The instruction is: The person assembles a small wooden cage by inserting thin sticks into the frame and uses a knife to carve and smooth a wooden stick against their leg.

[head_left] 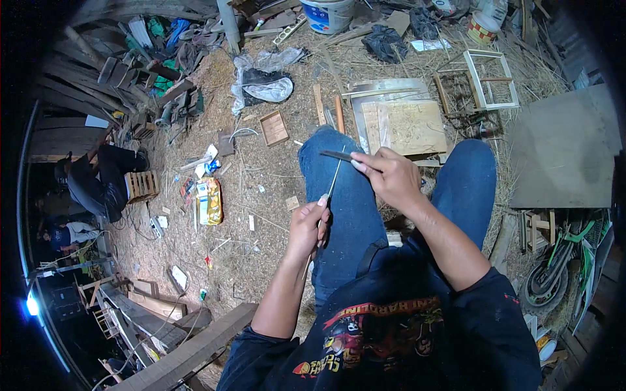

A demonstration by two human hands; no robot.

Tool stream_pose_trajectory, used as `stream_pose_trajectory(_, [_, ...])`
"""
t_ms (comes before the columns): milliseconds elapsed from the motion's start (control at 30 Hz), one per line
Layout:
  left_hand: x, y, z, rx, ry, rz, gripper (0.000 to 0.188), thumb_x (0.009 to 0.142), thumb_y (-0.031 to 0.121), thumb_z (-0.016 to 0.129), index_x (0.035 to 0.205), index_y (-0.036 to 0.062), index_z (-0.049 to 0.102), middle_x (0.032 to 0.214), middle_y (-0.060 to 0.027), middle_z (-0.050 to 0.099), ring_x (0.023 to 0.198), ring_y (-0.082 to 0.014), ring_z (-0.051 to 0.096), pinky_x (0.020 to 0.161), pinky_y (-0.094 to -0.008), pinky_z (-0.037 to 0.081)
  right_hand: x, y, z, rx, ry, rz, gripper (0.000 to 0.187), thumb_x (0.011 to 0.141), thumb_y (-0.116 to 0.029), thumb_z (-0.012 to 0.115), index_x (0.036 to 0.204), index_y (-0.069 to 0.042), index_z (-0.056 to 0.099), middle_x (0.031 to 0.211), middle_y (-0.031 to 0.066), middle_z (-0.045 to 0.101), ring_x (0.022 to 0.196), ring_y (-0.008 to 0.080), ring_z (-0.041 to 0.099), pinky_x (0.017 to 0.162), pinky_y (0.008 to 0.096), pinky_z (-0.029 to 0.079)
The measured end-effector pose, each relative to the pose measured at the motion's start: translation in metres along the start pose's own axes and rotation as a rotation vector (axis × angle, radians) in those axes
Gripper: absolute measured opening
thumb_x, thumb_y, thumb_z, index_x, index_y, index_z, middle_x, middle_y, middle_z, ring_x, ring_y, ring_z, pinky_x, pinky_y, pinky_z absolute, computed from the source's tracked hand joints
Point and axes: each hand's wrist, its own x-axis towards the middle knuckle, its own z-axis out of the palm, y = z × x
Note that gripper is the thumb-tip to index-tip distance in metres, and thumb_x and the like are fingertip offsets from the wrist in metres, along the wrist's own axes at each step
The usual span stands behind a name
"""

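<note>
Open floor past your knees; your left hand [306, 225] pinches the strip [331, 186], right hand [388, 176] grips the knife [338, 156] across it.

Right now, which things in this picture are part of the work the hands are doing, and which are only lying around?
In use:
- thin strip, held by the left hand
- knife blade, held by the right hand against the strip

Lying about:
- small wooden tray
- white bucket
- yellow packet
- white frame
- flat board
</note>
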Motion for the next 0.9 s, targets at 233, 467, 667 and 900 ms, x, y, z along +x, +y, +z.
stream_pose_trajectory(233, [0.001,-0.006,-0.004,-0.021,-0.022,-0.003,0.044,0.107,0.038,0.054,0.071,0.0127,0.054,0.046,0.0036,0.042,0.034,-0.0075,0.034,0.035,-0.0245,0.026,0.002,-0.001,0.003,0.029,-0.051,0.065,0.023,0.096,-0.033,0.067,0.116,-0.030,0.079,0.079,0.0074,0.062,0.073,0.0270,0.066,0.064,0.0395,0.051])
stream_pose_trajectory(467, [-0.009,-0.010,-0.001,0.069,0.030,0.107,0.040,0.107,0.031,0.057,0.074,0.0088,0.061,0.049,0.0041,0.045,0.038,-0.0056,0.036,0.038,-0.0237,0.027,0.011,0.013,-0.004,0.089,-0.050,0.167,0.025,0.095,-0.032,0.068,0.118,-0.027,0.078,0.079,0.0100,0.062,0.076,0.0288,0.066,0.069,0.0412,0.050])
stream_pose_trajectory(667, [-0.011,-0.009,0.010,0.234,0.075,0.204,0.040,0.106,0.028,0.061,0.074,0.0048,0.065,0.052,0.0064,0.046,0.044,-0.0026,0.038,0.043,-0.0244,0.027,-0.013,0.001,-0.008,0.101,0.019,0.120,0.024,0.094,-0.030,0.070,0.117,-0.026,0.079,0.077,0.0072,0.061,0.072,0.0261,0.065,0.066,0.0387,0.050])
stream_pose_trajectory(900, [-0.009,-0.010,0.008,0.287,0.109,0.173,0.042,0.105,0.029,0.062,0.070,0.0055,0.063,0.052,0.0064,0.047,0.044,-0.0026,0.037,0.043,-0.0251,0.025,-0.021,-0.001,0.003,-0.025,0.014,-0.044,0.023,0.093,-0.028,0.070,0.114,-0.029,0.079,0.079,0.0049,0.061,0.067,0.0258,0.066,0.058,0.0399,0.051])
